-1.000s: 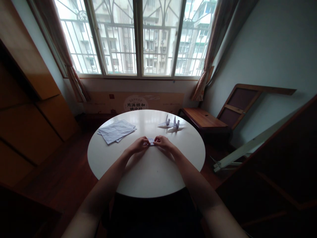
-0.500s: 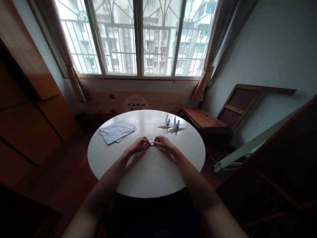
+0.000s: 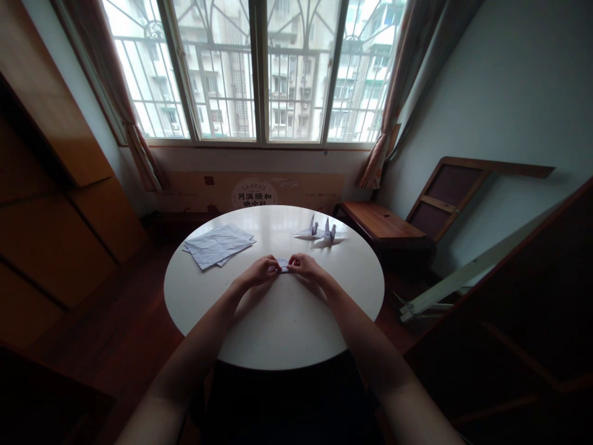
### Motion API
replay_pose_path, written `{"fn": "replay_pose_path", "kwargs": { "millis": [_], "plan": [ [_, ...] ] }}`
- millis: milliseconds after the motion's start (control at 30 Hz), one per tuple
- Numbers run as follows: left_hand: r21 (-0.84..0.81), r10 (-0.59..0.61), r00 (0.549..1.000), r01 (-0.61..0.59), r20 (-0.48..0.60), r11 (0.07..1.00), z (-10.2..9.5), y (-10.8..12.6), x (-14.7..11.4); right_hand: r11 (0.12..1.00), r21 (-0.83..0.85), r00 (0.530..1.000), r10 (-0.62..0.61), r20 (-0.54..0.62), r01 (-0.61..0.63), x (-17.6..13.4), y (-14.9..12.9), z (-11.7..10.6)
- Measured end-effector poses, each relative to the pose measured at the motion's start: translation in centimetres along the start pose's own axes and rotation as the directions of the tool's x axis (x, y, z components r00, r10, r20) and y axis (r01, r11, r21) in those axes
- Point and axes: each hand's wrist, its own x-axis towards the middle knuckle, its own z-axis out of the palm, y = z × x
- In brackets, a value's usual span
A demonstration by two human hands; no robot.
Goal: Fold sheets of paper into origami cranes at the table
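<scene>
A small folded piece of paper (image 3: 284,266) lies near the middle of the round white table (image 3: 287,327). My left hand (image 3: 264,270) pinches its left side, fingers closed. On the opposite side my right hand (image 3: 303,266) grips the paper the same way. The fingers cover much of it, so its exact shape is hard to make out. Beyond my right hand stand two folded paper cranes, one paper crane (image 3: 313,228) just left of the other paper crane (image 3: 330,232). To the left of my hands rests a stack of creased paper sheets (image 3: 219,245).
Behind the table a long printed cardboard box (image 3: 194,191) leans under the window (image 3: 262,74). A low wooden bench (image 3: 382,221) stands at the back right, with a wooden frame (image 3: 447,191) against the wall. Wooden cabinets (image 3: 95,216) line the left side.
</scene>
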Motion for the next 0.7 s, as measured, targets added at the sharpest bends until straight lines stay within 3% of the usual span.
{"fn": "replay_pose_path", "kwargs": {
  "millis": [700],
  "plan": [
    [0.007,0.001,1.0,-0.001,0.002,1.0,-0.02,0.07,-0.03,1.0,-0.004,1.0,0.008,-0.002,-0.008,-0.24,-0.43,-0.22]
  ]
}}
